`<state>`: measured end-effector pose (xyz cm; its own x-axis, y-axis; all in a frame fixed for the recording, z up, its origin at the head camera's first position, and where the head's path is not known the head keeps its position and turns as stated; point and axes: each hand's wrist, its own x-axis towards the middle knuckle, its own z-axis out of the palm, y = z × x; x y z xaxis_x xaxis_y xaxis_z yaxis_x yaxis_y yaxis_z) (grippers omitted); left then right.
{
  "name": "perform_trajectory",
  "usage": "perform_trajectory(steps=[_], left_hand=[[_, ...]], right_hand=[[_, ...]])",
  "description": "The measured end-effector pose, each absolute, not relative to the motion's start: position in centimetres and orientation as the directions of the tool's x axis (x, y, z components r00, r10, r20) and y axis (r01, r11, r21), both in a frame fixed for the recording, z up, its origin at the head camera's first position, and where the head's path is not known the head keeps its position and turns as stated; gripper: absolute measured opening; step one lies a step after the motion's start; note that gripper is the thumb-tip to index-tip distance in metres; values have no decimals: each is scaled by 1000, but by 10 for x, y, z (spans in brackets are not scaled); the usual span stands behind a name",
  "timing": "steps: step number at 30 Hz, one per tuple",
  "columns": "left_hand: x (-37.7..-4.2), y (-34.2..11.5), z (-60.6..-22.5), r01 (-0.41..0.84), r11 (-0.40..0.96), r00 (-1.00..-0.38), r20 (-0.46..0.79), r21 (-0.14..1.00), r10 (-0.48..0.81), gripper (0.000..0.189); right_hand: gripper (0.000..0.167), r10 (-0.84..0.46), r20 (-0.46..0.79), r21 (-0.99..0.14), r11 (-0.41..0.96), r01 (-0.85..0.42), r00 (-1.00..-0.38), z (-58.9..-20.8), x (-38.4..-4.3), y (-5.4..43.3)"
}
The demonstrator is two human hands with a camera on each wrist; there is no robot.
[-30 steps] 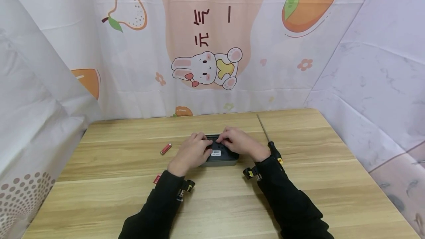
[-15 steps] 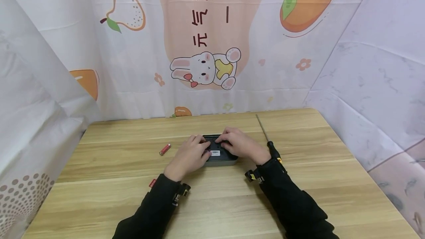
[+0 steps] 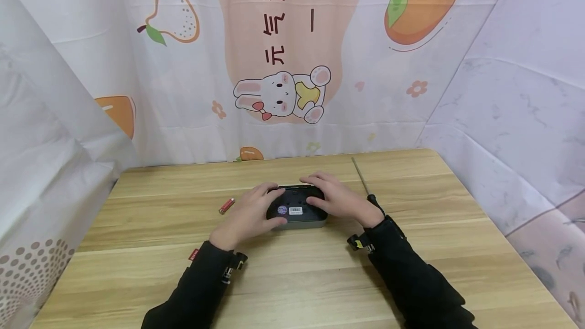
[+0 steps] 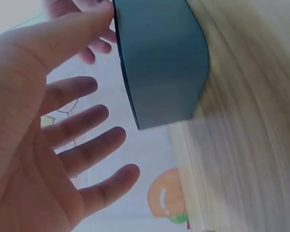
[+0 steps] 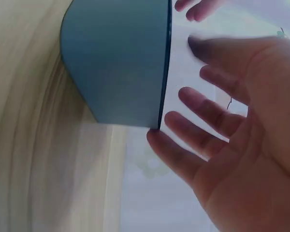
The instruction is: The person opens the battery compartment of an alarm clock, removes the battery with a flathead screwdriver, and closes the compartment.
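Note:
A dark oblong device (image 3: 299,198) with rounded ends and grey sides lies on the table, its black face up. That face bears a white barcode label (image 3: 295,210) and a round purple sticker (image 3: 282,210). At the device's left end is my left hand (image 3: 249,213), fingers and thumb spread around the edge. My right hand (image 3: 337,200) spreads over the right end, thumb above the black face. In the left wrist view the fingers (image 4: 99,191) are loosely extended beside the device. The right wrist view shows one fingertip (image 5: 153,135) right at the device's edge.
A red battery (image 3: 226,205) lies on the table left of the device. To the right is a screwdriver (image 3: 362,176) with a black handle, partly hidden by the right wrist. A printed curtain (image 3: 183,90) hangs behind the table's back edge.
Both hands were bent over the middle of the black face with fingertips on it. They have drawn apart to the two ends, uncovering the face and purple sticker. The device stays in place.

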<state>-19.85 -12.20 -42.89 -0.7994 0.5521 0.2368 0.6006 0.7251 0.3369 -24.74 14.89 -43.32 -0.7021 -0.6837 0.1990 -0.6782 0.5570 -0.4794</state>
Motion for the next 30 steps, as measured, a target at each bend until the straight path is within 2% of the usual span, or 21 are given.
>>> perform_trajectory(steps=[3,9,13,22,30], left_hand=[[-199,-127,-430,591,730,-806,229,343,546,86],[-201,-135,-434,549,740,-834,189,389,518,102],[-203,-137,-437,539,738,-837,166,405,521,111],[-202,-138,-440,491,715,-847,83,498,524,117],[-202,-137,-445,465,752,-851,0,467,526,94]], right_hand=[[63,-679,184,-508,553,-660,-711,-434,-246,154],[107,-676,154,-579,530,-620,-721,-438,-245,160],[123,-684,140,-579,530,-620,-716,-440,-244,161],[138,-697,27,-595,565,-571,-717,-443,-242,162],[134,-677,-109,-605,626,-492,-728,-449,-240,162]])
